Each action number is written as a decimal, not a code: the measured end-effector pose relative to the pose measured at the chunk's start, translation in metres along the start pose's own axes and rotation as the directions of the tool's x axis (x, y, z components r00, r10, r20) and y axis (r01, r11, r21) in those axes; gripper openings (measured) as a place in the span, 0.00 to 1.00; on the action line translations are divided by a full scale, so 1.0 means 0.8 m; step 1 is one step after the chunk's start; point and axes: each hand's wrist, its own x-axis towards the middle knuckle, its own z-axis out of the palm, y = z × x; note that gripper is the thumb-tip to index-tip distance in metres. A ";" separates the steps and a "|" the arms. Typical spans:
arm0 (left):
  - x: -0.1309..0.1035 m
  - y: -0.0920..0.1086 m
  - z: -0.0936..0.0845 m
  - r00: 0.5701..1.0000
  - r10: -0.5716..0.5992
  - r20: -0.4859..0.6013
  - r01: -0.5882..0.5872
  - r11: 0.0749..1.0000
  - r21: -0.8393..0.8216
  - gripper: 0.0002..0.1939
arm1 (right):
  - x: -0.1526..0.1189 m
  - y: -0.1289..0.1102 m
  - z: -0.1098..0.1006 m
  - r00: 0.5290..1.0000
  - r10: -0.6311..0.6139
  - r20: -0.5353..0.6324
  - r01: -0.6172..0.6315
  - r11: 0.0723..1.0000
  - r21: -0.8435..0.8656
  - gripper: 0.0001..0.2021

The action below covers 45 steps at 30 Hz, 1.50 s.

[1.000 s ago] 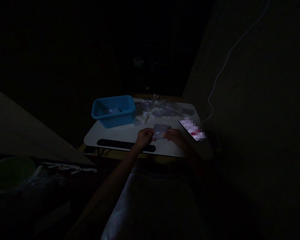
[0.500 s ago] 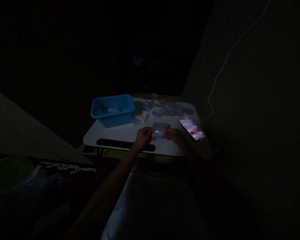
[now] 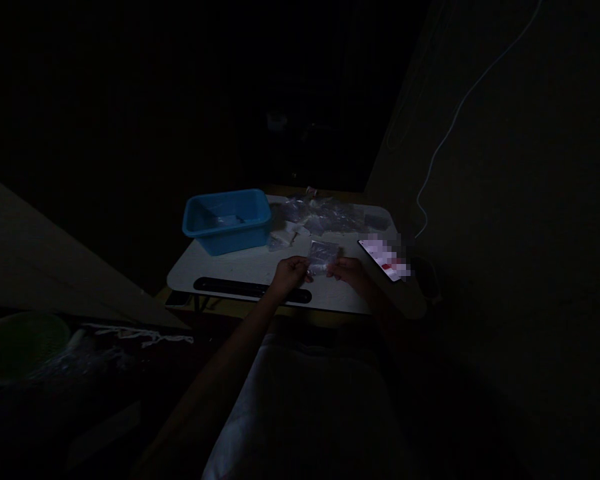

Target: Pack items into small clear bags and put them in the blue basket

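A small clear plastic packet (image 3: 323, 256) is stretched between my two hands above the white table (image 3: 250, 267). My left hand (image 3: 291, 272) pinches its lower left side, fingers closed. At the lower right corner my right hand (image 3: 347, 271) grips it between thumb and fingers. What the packet contains is too dark to make out. Behind it lies a heap of crumpled clear plastic bags (image 3: 325, 217). A pale packet (image 3: 283, 238) rests between that heap and a blue basin (image 3: 233, 233).
A lit phone (image 3: 380, 257) lies at the right of the table. A black slotted strip (image 3: 245, 289) runs along the front edge. A white cable (image 3: 443, 143) hangs at the right. Lower left, a green basket (image 3: 23, 343) stands beside crumpled plastic.
The packet between my hands has tilted slightly, so more of its face shows. Both hands have otherwise barely moved.
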 end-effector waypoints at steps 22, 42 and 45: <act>0.002 -0.002 0.001 0.998 0.025 -0.060 -0.031 0.994 -0.109 0.12 | -0.004 -0.007 0.001 1.000 -0.026 0.014 0.026 0.999 -0.031 0.12; 0.000 0.003 0.001 0.999 0.019 -0.033 -0.025 0.985 -0.170 0.15 | 0.000 0.008 0.001 0.996 -0.089 -0.016 0.089 0.996 0.013 0.14; 0.001 0.002 0.002 0.999 0.007 -0.032 -0.013 0.979 -0.202 0.16 | 0.001 0.009 0.001 0.996 -0.081 -0.025 0.081 0.997 -0.006 0.14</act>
